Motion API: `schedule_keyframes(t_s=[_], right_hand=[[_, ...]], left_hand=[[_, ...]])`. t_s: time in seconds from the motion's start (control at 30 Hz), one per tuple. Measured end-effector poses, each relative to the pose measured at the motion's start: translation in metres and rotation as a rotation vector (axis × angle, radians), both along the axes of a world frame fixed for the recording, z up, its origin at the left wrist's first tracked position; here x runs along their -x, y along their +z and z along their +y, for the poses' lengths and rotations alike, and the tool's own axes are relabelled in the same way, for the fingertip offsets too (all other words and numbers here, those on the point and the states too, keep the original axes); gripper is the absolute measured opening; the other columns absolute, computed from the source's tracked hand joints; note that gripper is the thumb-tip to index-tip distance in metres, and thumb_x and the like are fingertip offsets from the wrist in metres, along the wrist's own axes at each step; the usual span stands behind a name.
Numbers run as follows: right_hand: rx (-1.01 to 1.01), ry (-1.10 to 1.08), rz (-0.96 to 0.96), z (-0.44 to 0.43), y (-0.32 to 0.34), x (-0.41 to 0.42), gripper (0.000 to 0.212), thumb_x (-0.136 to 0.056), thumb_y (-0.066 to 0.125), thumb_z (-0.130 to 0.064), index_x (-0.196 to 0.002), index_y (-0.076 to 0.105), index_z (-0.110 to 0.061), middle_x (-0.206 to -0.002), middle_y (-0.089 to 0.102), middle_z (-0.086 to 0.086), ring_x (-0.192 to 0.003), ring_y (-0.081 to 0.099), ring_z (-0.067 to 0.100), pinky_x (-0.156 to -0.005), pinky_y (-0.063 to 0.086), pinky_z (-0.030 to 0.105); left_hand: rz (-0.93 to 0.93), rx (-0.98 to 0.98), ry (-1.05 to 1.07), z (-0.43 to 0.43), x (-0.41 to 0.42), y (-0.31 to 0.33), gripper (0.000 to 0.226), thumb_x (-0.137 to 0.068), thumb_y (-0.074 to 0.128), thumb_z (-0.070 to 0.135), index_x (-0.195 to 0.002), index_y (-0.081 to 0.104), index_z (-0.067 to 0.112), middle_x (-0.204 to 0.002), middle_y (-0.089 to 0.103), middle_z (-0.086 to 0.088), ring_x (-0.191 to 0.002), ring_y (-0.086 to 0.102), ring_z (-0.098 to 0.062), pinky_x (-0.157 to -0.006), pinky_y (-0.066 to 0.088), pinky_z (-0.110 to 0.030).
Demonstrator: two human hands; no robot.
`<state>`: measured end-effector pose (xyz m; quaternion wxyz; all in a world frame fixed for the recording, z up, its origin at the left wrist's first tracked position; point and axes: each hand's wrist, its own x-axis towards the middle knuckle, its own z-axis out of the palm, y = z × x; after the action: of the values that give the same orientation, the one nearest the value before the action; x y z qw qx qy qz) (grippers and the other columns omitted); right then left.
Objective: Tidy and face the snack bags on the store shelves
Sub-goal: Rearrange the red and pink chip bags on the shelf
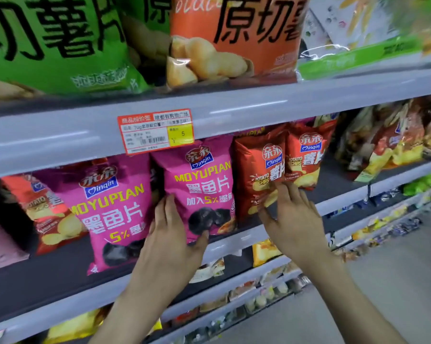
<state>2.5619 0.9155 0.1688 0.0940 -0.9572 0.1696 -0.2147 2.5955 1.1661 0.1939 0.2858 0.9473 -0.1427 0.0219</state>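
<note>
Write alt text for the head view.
A person's left hand grips the lower part of a pink Moyupian bag on a grey store shelf, while the right hand touches a red potato chips bag beside it with straight fingers.

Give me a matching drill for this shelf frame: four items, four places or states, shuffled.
Items
1. green bag
2. price tag
3. middle pink bag
4. red chips bag just right of the middle pink one

Places or states
A. touched by the right hand's straight fingers
B. stuck on the upper shelf edge
C. top shelf, far left
D. held at its lower part by the left hand

Pairs: 1-C, 2-B, 3-D, 4-A.
</note>
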Motion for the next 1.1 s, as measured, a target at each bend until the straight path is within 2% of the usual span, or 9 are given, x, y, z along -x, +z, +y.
schedule_keyframes(t_s=[0.2,0.33,0.47,0.57,0.7,0.8,0.87,1.0,1.1], right_hand=[[-0.069,0.064,0.042,-0.059,0.002,-0.021,0.073,-0.094,0.062,-0.054,-0.150,0.042,-0.011,-0.140,0.057,0.009,-0.127,0.054,0.036,-0.098,0.050,0.053],[-0.528,0.288,0.096,-0.097,-0.006,-0.038,0.088,-0.089,0.061,-0.072,-0.159,0.031,-0.028,-0.154,0.049,-0.007,-0.139,0.049,0.020,-0.113,0.044,0.051],[-0.898,0.462,0.100,-0.109,-0.012,-0.051,0.071,-0.089,0.079,-0.049,-0.150,0.045,-0.035,-0.131,0.064,-0.031,-0.125,0.059,-0.003,-0.114,0.043,0.038],[-0.996,0.503,0.118,-0.109,-0.021,-0.060,0.078,-0.080,0.087,-0.049,-0.146,0.048,-0.035,-0.128,0.069,-0.024,-0.119,0.064,-0.002,-0.112,0.048,0.040],[-1.033,0.530,0.149,-0.109,-0.029,-0.065,0.089,-0.072,0.092,-0.045,-0.145,0.045,-0.031,-0.126,0.070,-0.017,-0.113,0.067,-0.002,-0.106,0.051,0.035],[-1.029,0.547,0.143,-0.109,-0.030,-0.066,0.086,-0.073,0.092,-0.041,-0.143,0.044,-0.029,-0.125,0.069,-0.016,-0.105,0.066,-0.009,-0.093,0.050,0.020],[-1.039,0.549,0.132,-0.109,-0.031,-0.067,0.086,-0.072,0.092,-0.040,-0.143,0.043,-0.029,-0.125,0.069,-0.016,-0.103,0.066,-0.010,-0.085,0.048,0.015],[-1.033,0.559,0.112,-0.107,-0.031,-0.068,0.093,-0.064,0.091,-0.049,-0.141,0.043,-0.031,-0.121,0.068,-0.019,-0.106,0.065,-0.005,-0.091,0.049,0.021],[-1.034,0.581,0.130,-0.109,-0.030,-0.069,0.091,-0.070,0.094,-0.037,-0.142,0.038,-0.035,-0.121,0.065,-0.023,-0.105,0.063,-0.008,-0.088,0.047,0.017]], left_hand=[[0.034,0.129,0.174,-0.035,-0.006,-0.004,0.112,-0.085,0.078,0.057,-0.164,0.016,0.009,-0.162,0.036,-0.012,-0.147,0.041,-0.036,-0.114,0.040,-0.047],[0.028,0.275,0.338,-0.056,-0.015,-0.004,0.131,-0.071,0.085,0.066,-0.166,0.015,0.008,-0.165,0.037,-0.013,-0.150,0.040,-0.035,-0.119,0.037,-0.048],[0.050,0.464,0.449,-0.065,-0.028,-0.001,0.132,-0.055,0.092,0.068,-0.159,0.030,0.016,-0.150,0.055,-0.005,-0.135,0.057,-0.030,-0.112,0.047,-0.048],[0.057,0.642,0.477,-0.065,-0.037,0.000,0.134,-0.039,0.098,0.068,-0.149,0.040,0.020,-0.133,0.067,0.002,-0.119,0.068,-0.021,-0.108,0.054,-0.046],[0.022,0.781,0.412,-0.062,-0.034,-0.004,0.110,-0.044,0.108,0.047,-0.137,0.052,0.025,-0.117,0.078,0.007,-0.106,0.076,-0.014,-0.097,0.061,-0.046],[-0.001,0.835,0.339,-0.068,-0.024,-0.002,0.090,-0.058,0.105,0.019,-0.130,0.051,0.018,-0.112,0.079,0.002,-0.102,0.079,-0.018,-0.088,0.065,-0.042],[0.026,0.893,0.294,-0.074,-0.020,-0.001,0.091,-0.061,0.100,0.003,-0.132,0.045,0.014,-0.115,0.077,-0.005,-0.103,0.078,-0.020,-0.083,0.065,-0.035],[-0.024,0.915,0.285,-0.077,-0.014,0.000,0.095,-0.059,0.097,-0.010,-0.134,0.040,0.009,-0.116,0.074,-0.008,-0.100,0.078,-0.017,-0.081,0.066,-0.034],[-0.114,0.904,0.291,-0.078,-0.003,0.001,0.096,-0.057,0.097,-0.011,-0.133,0.043,0.009,-0.114,0.075,-0.006,-0.100,0.079,-0.019,-0.078,0.066,-0.032]])
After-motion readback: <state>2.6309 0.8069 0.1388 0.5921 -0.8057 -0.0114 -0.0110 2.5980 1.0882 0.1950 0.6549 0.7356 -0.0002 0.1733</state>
